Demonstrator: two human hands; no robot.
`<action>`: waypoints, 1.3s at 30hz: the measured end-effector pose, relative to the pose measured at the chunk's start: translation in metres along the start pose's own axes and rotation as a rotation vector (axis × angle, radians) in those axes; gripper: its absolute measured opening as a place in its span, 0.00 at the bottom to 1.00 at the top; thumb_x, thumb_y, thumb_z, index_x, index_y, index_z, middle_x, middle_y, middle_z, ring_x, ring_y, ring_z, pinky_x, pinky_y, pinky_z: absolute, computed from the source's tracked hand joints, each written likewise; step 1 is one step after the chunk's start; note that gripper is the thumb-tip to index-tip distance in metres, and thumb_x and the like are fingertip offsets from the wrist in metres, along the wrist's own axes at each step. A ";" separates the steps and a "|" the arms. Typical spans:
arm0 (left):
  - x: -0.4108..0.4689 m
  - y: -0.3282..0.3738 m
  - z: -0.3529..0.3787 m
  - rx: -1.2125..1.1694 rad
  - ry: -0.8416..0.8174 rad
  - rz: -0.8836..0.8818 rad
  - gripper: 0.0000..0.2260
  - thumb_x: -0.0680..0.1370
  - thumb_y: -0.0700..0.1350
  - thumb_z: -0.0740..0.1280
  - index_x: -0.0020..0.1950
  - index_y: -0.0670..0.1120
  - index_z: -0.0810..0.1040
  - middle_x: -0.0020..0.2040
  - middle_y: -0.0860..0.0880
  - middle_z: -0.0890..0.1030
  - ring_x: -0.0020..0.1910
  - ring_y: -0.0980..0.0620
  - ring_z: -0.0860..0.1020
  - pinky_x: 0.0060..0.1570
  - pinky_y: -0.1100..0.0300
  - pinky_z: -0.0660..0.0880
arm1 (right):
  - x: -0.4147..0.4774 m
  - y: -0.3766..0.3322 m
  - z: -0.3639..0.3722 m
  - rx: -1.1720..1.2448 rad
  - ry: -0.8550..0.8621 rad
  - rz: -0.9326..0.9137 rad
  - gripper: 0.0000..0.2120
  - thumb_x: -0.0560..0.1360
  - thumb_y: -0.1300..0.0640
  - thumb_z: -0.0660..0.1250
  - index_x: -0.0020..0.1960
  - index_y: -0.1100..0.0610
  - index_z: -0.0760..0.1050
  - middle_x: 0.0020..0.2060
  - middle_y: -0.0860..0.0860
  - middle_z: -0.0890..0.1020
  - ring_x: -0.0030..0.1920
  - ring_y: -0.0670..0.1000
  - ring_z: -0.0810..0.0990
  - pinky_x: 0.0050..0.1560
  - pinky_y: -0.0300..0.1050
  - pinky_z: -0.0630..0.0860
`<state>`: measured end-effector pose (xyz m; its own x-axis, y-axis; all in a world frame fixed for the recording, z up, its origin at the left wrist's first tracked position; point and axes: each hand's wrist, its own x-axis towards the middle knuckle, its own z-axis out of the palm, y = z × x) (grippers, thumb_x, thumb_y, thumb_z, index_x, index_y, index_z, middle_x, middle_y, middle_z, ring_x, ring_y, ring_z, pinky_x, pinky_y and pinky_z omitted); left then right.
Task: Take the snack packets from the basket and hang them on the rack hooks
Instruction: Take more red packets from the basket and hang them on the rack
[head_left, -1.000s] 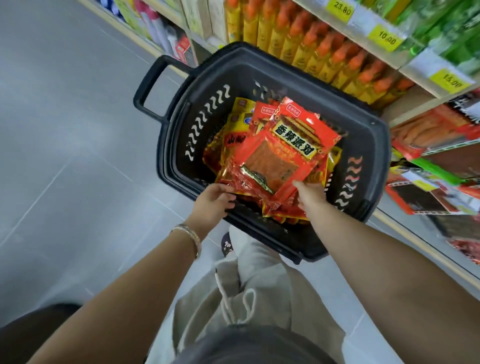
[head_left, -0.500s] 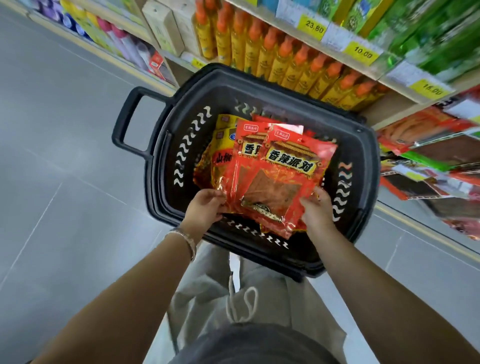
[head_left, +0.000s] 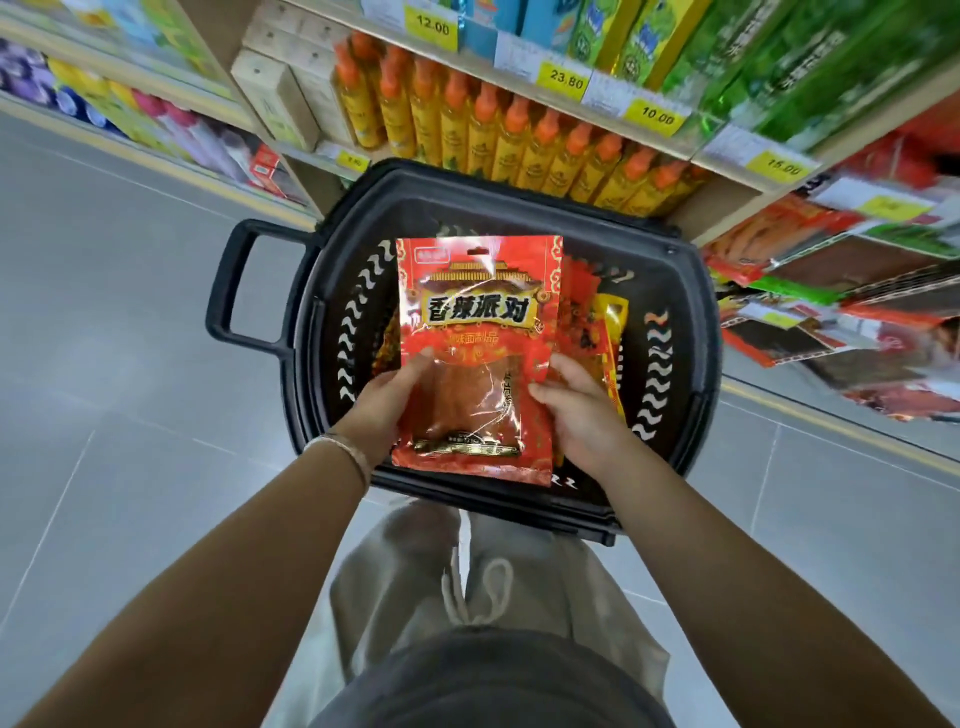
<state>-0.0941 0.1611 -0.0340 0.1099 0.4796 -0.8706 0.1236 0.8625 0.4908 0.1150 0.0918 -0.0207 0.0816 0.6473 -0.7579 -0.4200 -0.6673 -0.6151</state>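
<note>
A red snack packet (head_left: 475, 312) with yellow lettering is held upright above the black basket (head_left: 680, 364) on the floor. My left hand (head_left: 387, 402) grips its lower left edge and my right hand (head_left: 576, 410) grips its lower right edge. It may front a stack of like packets; I cannot tell how many. More red and yellow packets (head_left: 597, 332) lie in the basket behind it, mostly hidden. Packets hanging on the rack (head_left: 841, 312) at the right are blurred.
A shelf of yellow bottles with orange caps (head_left: 519, 135) stands right behind the basket. Price tags (head_left: 566, 78) line the shelf edge above. The basket's handle (head_left: 234, 280) sticks out to the left. Grey tiled floor (head_left: 104, 415) spreads left.
Both hands have lifted the red packets out of the pile and turned them upright, facing me. The view has shifted so the basket sits lower and more central.
</note>
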 end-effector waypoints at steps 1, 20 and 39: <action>0.000 0.001 -0.005 -0.026 0.003 0.006 0.16 0.71 0.58 0.72 0.46 0.45 0.79 0.39 0.48 0.85 0.38 0.49 0.83 0.40 0.56 0.80 | 0.003 -0.002 -0.001 -0.013 0.002 0.013 0.17 0.75 0.67 0.64 0.54 0.47 0.78 0.46 0.51 0.85 0.48 0.52 0.84 0.45 0.48 0.79; 0.023 -0.015 -0.052 0.002 0.221 0.002 0.14 0.77 0.58 0.64 0.50 0.49 0.76 0.32 0.50 0.84 0.30 0.50 0.83 0.27 0.59 0.78 | 0.103 0.048 -0.018 -0.815 0.685 0.183 0.39 0.61 0.42 0.78 0.61 0.51 0.58 0.64 0.56 0.65 0.65 0.58 0.63 0.59 0.55 0.66; -0.036 0.034 -0.004 0.322 0.090 0.331 0.37 0.74 0.68 0.58 0.74 0.44 0.62 0.67 0.52 0.69 0.64 0.49 0.70 0.64 0.54 0.65 | -0.068 0.023 -0.024 -0.549 0.806 -0.437 0.17 0.78 0.44 0.61 0.62 0.53 0.71 0.46 0.47 0.80 0.49 0.54 0.79 0.52 0.50 0.76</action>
<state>-0.0974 0.1737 0.0142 0.1112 0.7447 -0.6580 0.3976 0.5735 0.7162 0.1219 0.0236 0.0112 0.7844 0.5700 -0.2448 0.2383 -0.6412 -0.7294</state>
